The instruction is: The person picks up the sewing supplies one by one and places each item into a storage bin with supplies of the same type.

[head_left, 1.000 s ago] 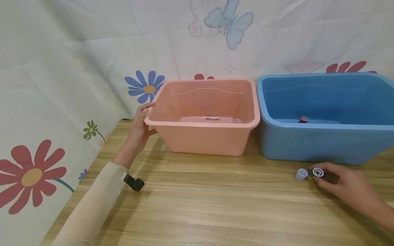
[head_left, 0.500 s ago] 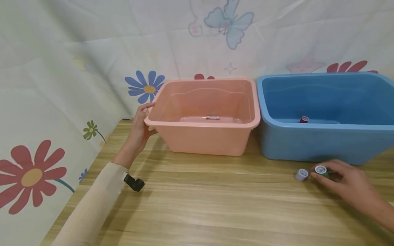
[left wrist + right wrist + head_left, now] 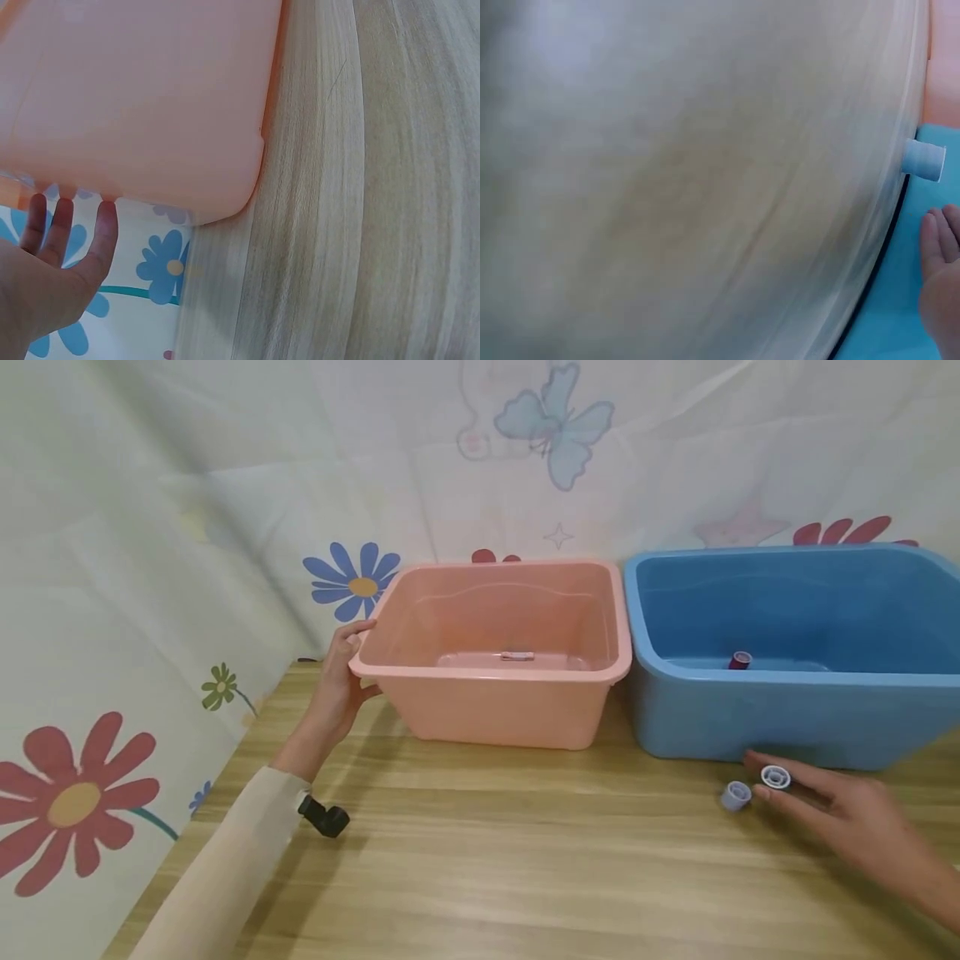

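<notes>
Fingers (image 3: 797,767) of the right hand (image 3: 862,818) flank a white-topped spool (image 3: 776,777).

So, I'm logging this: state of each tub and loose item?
Pink tub: upright, uncovered, held by left grip
Small item: lying inside pink tub
Blue tub: upright, uncovered
Red spool: inside blue tub
Lilac spool: upright on table
White-ended spool: between thumb and forefinger of right grip

"What sort of place is this?"
"A tabletop corner: a wood-grain table (image 3: 480,852) against a creased hanging cloth (image 3: 442,502) printed with flowers (image 3: 75,805) and a butterfly (image 3: 553,428)."
"A home, then?"
"I can't tell. The cloth fills the background, and the pink tub (image 3: 495,710) and blue tub (image 3: 750,718) before it would suit many kinds of room."
</notes>
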